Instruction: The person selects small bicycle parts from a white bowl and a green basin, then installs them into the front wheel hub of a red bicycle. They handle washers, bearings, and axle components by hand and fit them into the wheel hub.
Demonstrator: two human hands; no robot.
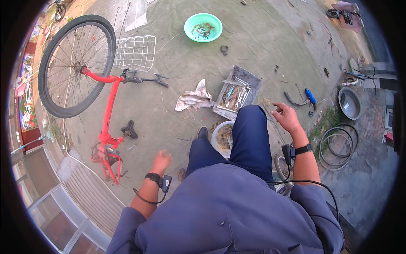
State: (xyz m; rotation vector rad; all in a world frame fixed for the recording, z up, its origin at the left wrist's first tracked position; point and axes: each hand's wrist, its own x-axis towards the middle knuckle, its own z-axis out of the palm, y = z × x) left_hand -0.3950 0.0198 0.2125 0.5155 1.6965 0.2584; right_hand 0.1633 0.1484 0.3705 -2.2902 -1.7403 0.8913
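My left hand (161,161) hangs over the ground to the left of my knee, with the red bicycle frame (111,120) farther left. Its fingers are blurred and point away from view, so their pose is unclear. Beyond my right knee, my right hand (286,117) is raised with its fingers apart and nothing in it. A grey metal toolbox (253,78) stands ahead of my knees, filled with wrenches (242,96) and other hand tools. Between my legs sits a white tub (215,143) with brownish contents. A stained cloth (194,97) lies beside the toolbox.
The bicycle's front wheel (46,93) and white wire basket (137,48) lie at the far left. A green basin (203,16) stands ahead. On the right are a blue-handled tool (311,95), a metal basin (358,111) and loose tires (329,158). A black saddle (129,130) lies near the frame.
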